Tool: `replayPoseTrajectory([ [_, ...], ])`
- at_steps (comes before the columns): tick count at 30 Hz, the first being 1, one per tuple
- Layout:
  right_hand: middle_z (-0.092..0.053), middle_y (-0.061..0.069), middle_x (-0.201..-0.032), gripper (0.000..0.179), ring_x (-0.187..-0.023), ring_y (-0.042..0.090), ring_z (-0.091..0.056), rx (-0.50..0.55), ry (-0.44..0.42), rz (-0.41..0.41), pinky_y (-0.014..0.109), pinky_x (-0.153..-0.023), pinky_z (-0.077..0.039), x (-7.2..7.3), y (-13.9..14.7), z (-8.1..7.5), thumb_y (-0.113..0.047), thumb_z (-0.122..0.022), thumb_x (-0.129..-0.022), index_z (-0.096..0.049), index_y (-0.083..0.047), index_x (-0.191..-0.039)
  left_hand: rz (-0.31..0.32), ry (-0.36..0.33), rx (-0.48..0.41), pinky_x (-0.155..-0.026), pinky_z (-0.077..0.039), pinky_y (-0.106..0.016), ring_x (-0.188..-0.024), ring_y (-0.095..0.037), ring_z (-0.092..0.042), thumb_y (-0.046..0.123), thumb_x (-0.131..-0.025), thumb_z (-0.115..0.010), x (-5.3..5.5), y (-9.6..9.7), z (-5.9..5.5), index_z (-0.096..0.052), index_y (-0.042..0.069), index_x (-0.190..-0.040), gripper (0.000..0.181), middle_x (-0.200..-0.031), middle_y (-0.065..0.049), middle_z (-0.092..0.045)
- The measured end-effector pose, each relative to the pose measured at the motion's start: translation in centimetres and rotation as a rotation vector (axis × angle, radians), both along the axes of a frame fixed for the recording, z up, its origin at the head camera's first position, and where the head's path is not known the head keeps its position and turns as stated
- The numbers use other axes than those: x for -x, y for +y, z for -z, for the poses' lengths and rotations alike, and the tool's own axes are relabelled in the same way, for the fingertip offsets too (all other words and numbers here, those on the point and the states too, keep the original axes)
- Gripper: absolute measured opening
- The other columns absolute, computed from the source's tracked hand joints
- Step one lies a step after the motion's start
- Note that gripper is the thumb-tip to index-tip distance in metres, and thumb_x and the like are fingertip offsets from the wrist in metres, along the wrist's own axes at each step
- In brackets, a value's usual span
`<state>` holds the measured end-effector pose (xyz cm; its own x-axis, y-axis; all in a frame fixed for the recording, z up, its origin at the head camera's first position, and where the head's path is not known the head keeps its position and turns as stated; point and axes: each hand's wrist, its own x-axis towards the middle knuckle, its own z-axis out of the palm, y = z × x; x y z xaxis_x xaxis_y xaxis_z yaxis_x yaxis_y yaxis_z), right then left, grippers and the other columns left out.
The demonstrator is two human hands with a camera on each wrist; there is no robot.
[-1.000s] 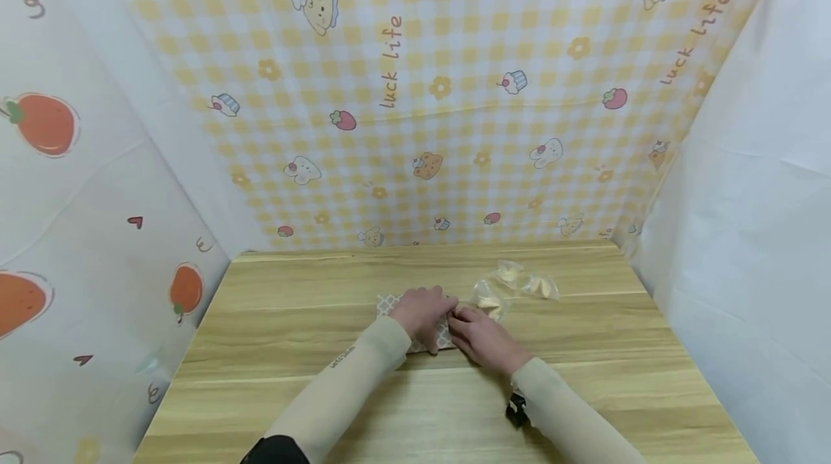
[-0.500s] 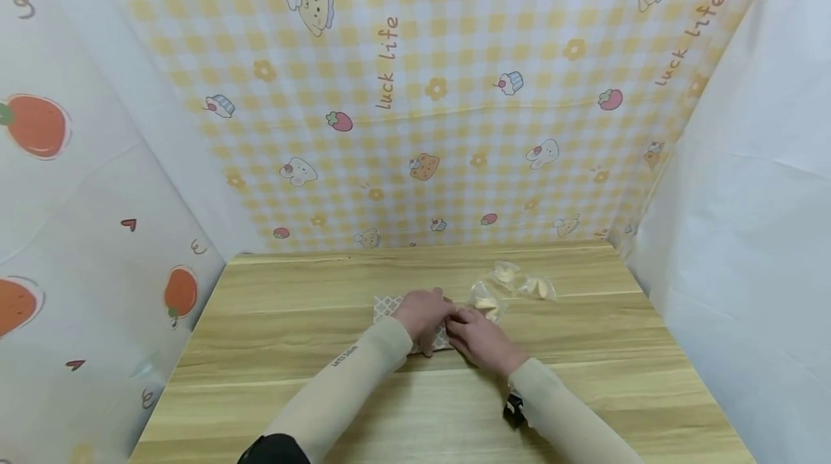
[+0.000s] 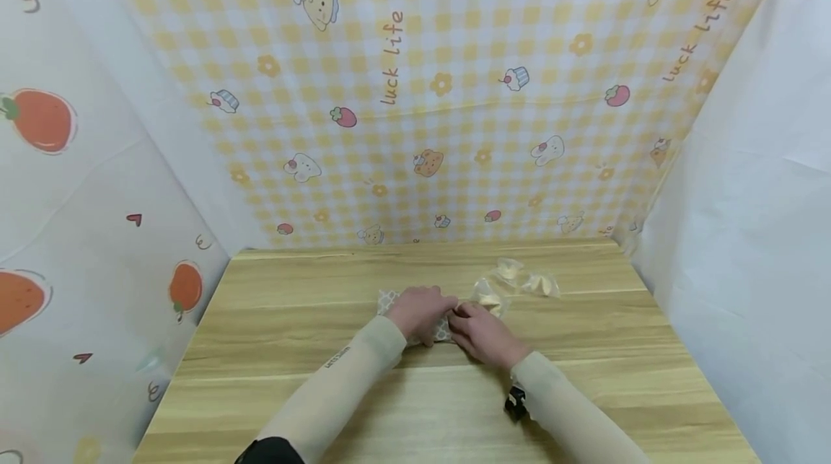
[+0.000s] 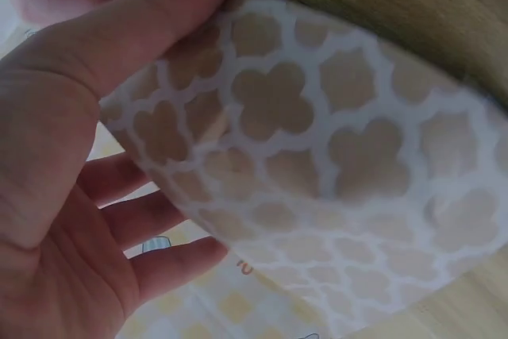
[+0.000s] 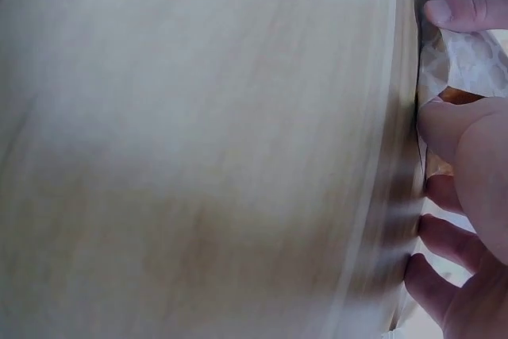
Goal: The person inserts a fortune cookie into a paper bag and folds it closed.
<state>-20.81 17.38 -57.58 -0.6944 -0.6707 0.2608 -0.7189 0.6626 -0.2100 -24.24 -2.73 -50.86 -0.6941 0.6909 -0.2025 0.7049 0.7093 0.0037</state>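
A flat tan paper bag [image 3: 384,301] with a white lattice pattern lies at mid-table, mostly covered by my hands in the head view. My left hand [image 3: 418,312] grips it, and in the left wrist view the thumb lies across the patterned face of the bag [image 4: 317,132] with the other fingers behind it. At the bag's right end, my right hand [image 3: 485,338] pinches the edge with curled fingers. The right wrist view shows a folded or gaping end of the bag [image 5: 476,61] between the two hands; its inside is mostly hidden.
Three fortune cookies in clear wrappers lie just beyond my right hand: a near one [image 3: 490,299], a far one [image 3: 508,270] and a right one [image 3: 541,285]. The wooden table [image 3: 292,327] meets a checked cloth wall [image 3: 363,89] at the back and white sheets at both sides.
The bag's near edge and my left thumb have shifted slightly away from me. Both hands otherwise keep their places on the bag, and the wrapped cookies stay put.
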Motion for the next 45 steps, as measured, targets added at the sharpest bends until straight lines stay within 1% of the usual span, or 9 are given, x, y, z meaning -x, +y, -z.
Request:
replayPoseTrajectory([
  [4, -0.067, 0.014, -0.117, 0.04, -0.109, 0.031, -0.064, 0.006, 0.001, 0.002, 0.047, -0.094, -0.055, 0.0, -0.1, -0.2, -0.024, -0.07, -0.102, -0.068, -0.002, -0.135, 0.006, -0.002, -0.05, -0.067, -0.055, -0.031, -0.083, -0.015, -0.061, 0.024, -0.065, -0.101, 0.0, -0.5, 0.0, -0.064, 0.029, -0.122, 0.068, -0.102, 0.001, -0.067],
  [12, -0.064, 0.011, -0.116, 0.043, -0.108, 0.027, -0.061, 0.004, -0.019, 0.014, 0.045, -0.092, -0.055, -0.1, -0.2, -0.3, -0.023, -0.07, -0.102, -0.066, -0.003, -0.14, -0.012, -0.056, -0.143, -0.065, -0.052, -0.03, -0.079, -0.012, -0.059, 0.029, -0.064, -0.102, 0.4, -1.6, 0.8, -0.057, 0.025, -0.119, 0.071, -0.091, 0.005, -0.063],
  [16, -0.064, 0.012, -0.119, 0.044, -0.112, 0.029, -0.061, -0.004, -0.039, 0.029, 0.046, -0.095, -0.055, -0.3, -0.3, -0.4, -0.024, -0.07, -0.102, -0.065, -0.003, -0.14, -0.05, -0.056, -0.185, -0.07, -0.055, -0.034, -0.081, -0.014, -0.063, 0.033, -0.065, -0.101, 0.6, -2.1, 1.5, -0.05, 0.023, -0.134, 0.087, -0.096, 0.003, -0.067],
  [20, -0.064, 0.013, -0.122, 0.045, -0.113, 0.029, -0.06, -0.014, -0.059, 0.036, 0.046, -0.096, -0.055, -0.4, -0.4, -0.4, -0.024, -0.069, -0.103, -0.065, -0.003, -0.141, -0.118, -0.05, -0.16, -0.083, -0.058, -0.042, -0.092, -0.02, -0.068, 0.039, -0.065, -0.101, 0.6, -2.5, 1.6, -0.043, 0.017, -0.147, 0.103, -0.108, -0.003, -0.071],
  [23, -0.063, 0.013, -0.122, 0.046, -0.112, 0.028, -0.06, -0.013, -0.059, 0.035, 0.046, -0.095, -0.056, -0.4, -0.4, -0.3, -0.024, -0.07, -0.102, -0.064, -0.003, -0.142, -0.15, -0.054, -0.135, -0.087, -0.057, -0.045, -0.096, -0.022, -0.068, 0.041, -0.065, -0.1, 0.5, -2.7, 1.5, -0.049, 0.015, -0.136, 0.091, -0.11, -0.004, -0.07],
  [27, -0.063, 0.013, -0.121, 0.045, -0.113, 0.029, -0.06, -0.006, -0.058, 0.034, 0.046, -0.096, -0.055, -0.3, -0.4, -0.2, -0.024, -0.071, -0.101, -0.065, -0.004, -0.141, -0.159, -0.054, -0.134, -0.084, -0.056, -0.043, -0.093, -0.019, -0.064, 0.044, -0.066, -0.1, 0.4, -2.9, 1.7, -0.054, 0.016, -0.118, 0.075, -0.106, -0.001, -0.067],
  [37, -0.058, 0.022, -0.144, 0.052, -0.132, 0.039, -0.057, 0.024, -0.165, 0.069, 0.054, -0.109, -0.05, -0.3, -0.2, -1.2, -0.019, -0.07, -0.101, -0.057, -0.003, -0.149, -0.156, -0.025, -0.158, -0.082, -0.056, -0.044, -0.091, -0.018, -0.064, 0.044, -0.064, -0.101, 0.7, -2.8, 1.9, -0.057, 0.015, -0.111, 0.07, -0.103, 0.0, -0.067],
  [40, -0.061, 0.02, -0.141, 0.051, -0.127, 0.037, -0.061, 0.08, -0.121, 0.089, 0.052, -0.106, -0.052, -0.5, 0.2, -1.6, -0.016, -0.073, -0.099, -0.059, -0.002, -0.146, -0.155, -0.029, -0.148, -0.081, -0.055, -0.043, -0.09, -0.017, -0.063, 0.045, -0.064, -0.101, 0.7, -2.8, 1.9, -0.057, 0.017, -0.108, 0.068, -0.1, 0.002, -0.065],
  [45, -0.068, 0.019, -0.127, 0.05, -0.108, 0.034, -0.068, 0.203, 0.084, 0.225, 0.048, -0.092, -0.06, 0.2, 1.7, -2.1, -0.013, -0.08, -0.092, -0.064, -0.001, -0.138, -0.158, -0.047, -0.134, -0.078, -0.052, -0.041, -0.088, -0.015, -0.06, 0.045, -0.066, -0.1, 0.6, -2.8, 1.6, -0.055, 0.018, -0.104, 0.065, -0.095, 0.005, -0.061],
])
